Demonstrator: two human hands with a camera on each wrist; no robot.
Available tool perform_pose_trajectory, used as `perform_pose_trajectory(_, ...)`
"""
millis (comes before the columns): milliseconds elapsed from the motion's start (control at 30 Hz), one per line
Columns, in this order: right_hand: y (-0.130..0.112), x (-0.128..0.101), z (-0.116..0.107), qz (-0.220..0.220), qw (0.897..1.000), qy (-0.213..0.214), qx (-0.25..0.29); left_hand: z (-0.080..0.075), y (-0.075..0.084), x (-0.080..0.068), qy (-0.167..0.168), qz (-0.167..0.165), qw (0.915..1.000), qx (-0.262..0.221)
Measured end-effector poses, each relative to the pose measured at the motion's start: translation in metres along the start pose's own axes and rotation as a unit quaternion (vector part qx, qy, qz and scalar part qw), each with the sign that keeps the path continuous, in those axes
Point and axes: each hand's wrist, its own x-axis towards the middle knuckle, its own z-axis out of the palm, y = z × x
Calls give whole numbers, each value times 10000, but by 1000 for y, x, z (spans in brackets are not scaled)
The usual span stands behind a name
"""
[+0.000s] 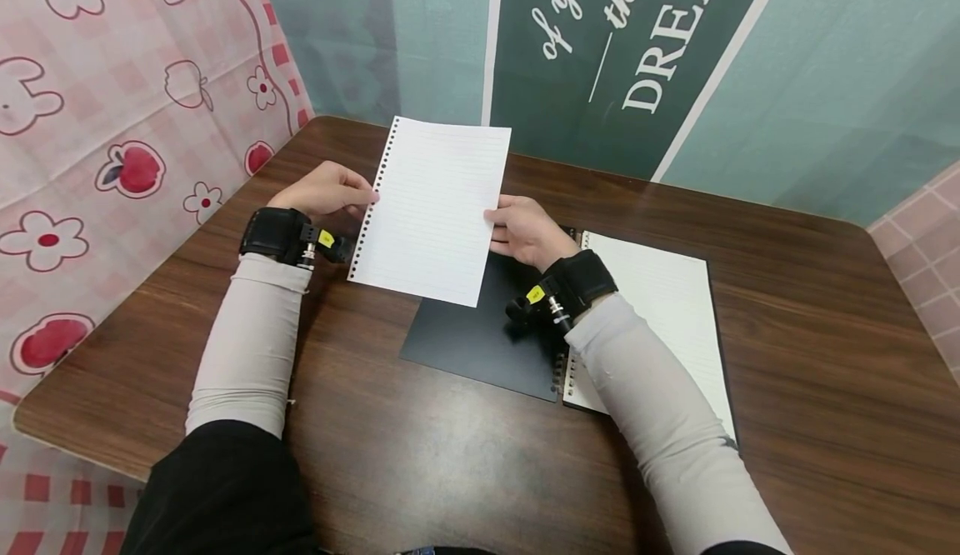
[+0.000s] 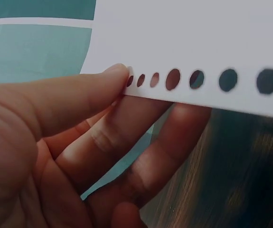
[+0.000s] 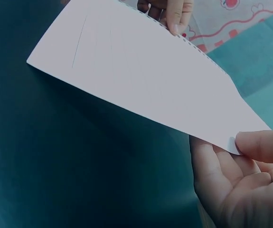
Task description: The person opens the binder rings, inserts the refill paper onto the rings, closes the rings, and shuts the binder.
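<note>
Above the open spiral notebook (image 1: 645, 305) on the table (image 1: 825, 330), a loose lined sheet (image 1: 435, 205) was held clear of its black cover. Its punched edge was pinched in the grip of the left hand (image 1: 324, 191), its plain edge in that of the right hand (image 1: 525, 232). Light, limp and easily creased, it was judged best held at opposite edges.

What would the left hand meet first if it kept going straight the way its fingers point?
The left hand points rightward, pinching the punched edge of the loose sheet. Past the sheet, the right hand on the opposite edge looks first in line, though depth is unclear.
</note>
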Motion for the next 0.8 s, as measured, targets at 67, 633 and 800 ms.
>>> perform_pose_trajectory(67, 0, -1, -2, 18, 10000, 2, -34, 1, 1, 1, -61, 55, 9999, -94)
perform_pose_trajectory(633, 2, -5, -19, -8, 9995, -91, -296, 11, 7, 4, -341, 261, 9984, -368)
perform_pose_trajectory(800, 3, -6, -24, 22, 9993, -101, -370, 15, 9, 6, -455, 316, 9973, -479)
